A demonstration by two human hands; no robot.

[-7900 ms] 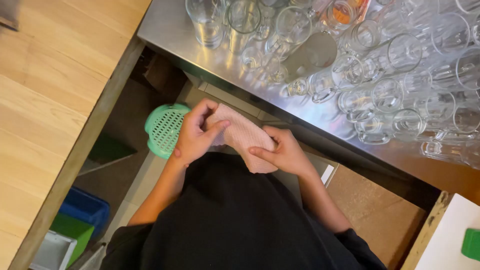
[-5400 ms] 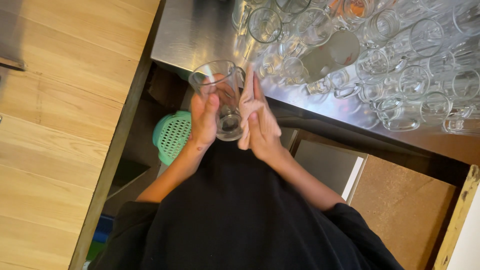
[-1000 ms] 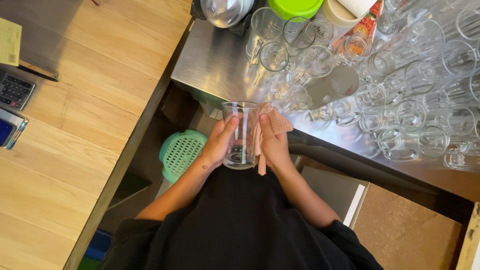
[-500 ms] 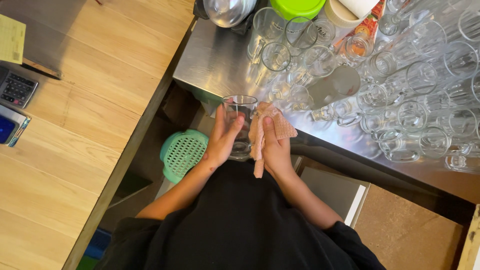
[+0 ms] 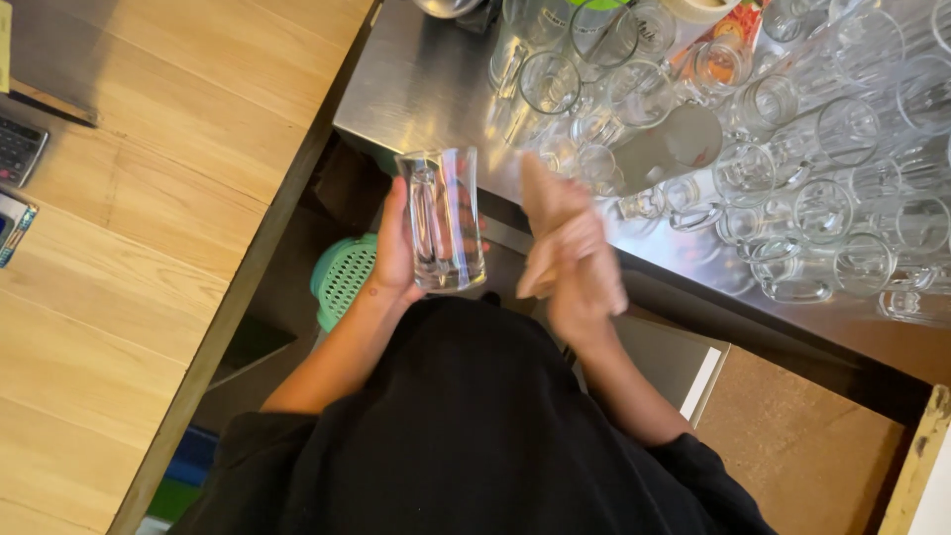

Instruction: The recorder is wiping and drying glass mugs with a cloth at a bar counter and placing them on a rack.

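Head view, looking down past the person's black top. The left hand (image 5: 396,253) has its grip closed around a clear, tall drinking glass (image 5: 443,220), fingers behind it and the thumb side toward the body; the glass is held in the air in front of the chest, just short of the near edge of the steel bench (image 5: 416,79), its mouth pointing toward the bench. The right hand (image 5: 582,282) is closed on a pale pink cloth (image 5: 550,213), which is bunched in the grip and stands up past the fingers toward the bench; cloth and glass are near each other but apart. On the steel bench stands a dense group of clear glasses (image 5: 792,159), many with mouths upward. A wooden bench (image 5: 149,198) runs along the left, with a calculator (image 5: 15,149) at its far left edge. A green perforated basket (image 5: 342,282) sits low, beneath the left wrist.
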